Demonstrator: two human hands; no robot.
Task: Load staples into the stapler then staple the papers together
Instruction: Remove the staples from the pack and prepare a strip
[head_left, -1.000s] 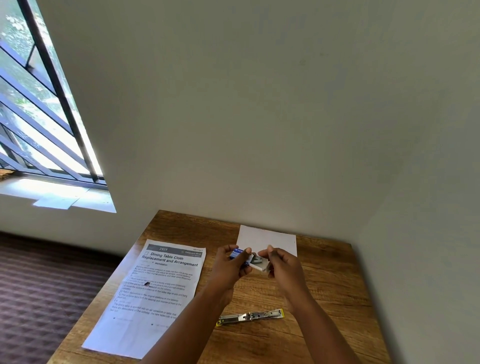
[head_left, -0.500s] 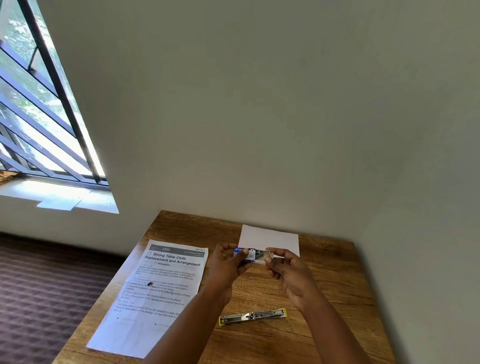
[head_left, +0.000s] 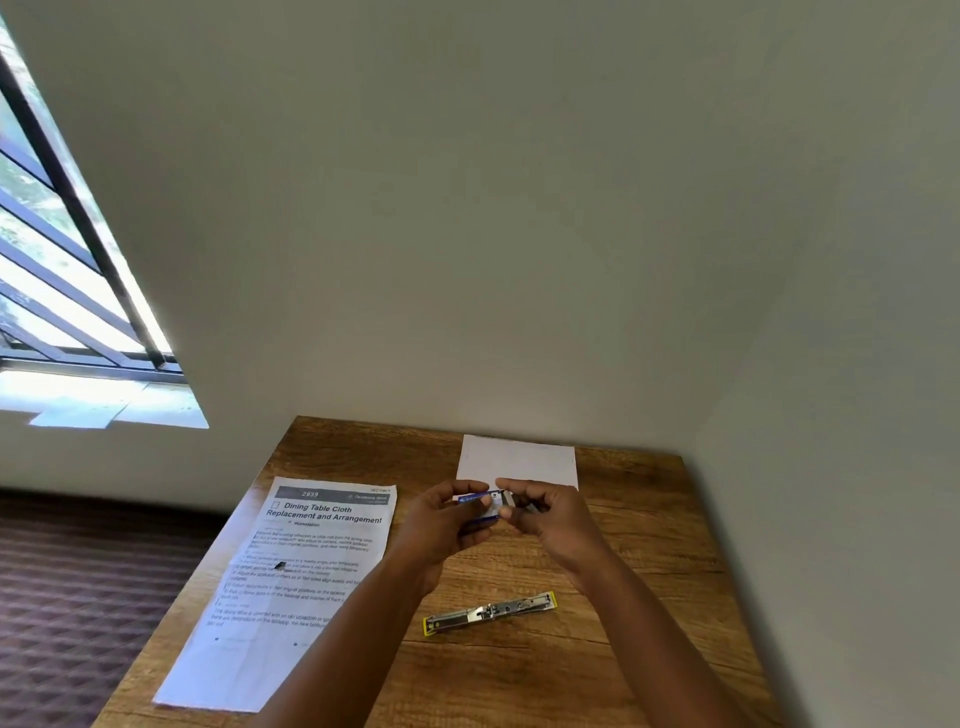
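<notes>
At the left of the desk (head_left: 675, 519) a printed sheet (head_left: 311, 566) lies flat, its long side running away from the person, with its left edge overhanging the desk's edge. To its right, the left hand (head_left: 441, 525) is raised above the desk, its fingers (head_left: 480, 501) closed on a small blue staple box (head_left: 480, 506). The right hand (head_left: 550, 519) meets it from the other side, fingers pinched narrow at the box's open end; whether they already hold a strip of staples cannot be told. Behind both hands a blank white paper (head_left: 519, 460) rests near the wall.

The stapler (head_left: 491, 613) lies open on the desk nearer the person than either hand, below and between the wrists. Its long axis runs left to right, tilted slightly, yellow tips at both ends. The right hand looks the likelier to bring staples down, so the coming move is probably a short drop toward the person, with the strip turned to match that left-right channel.
</notes>
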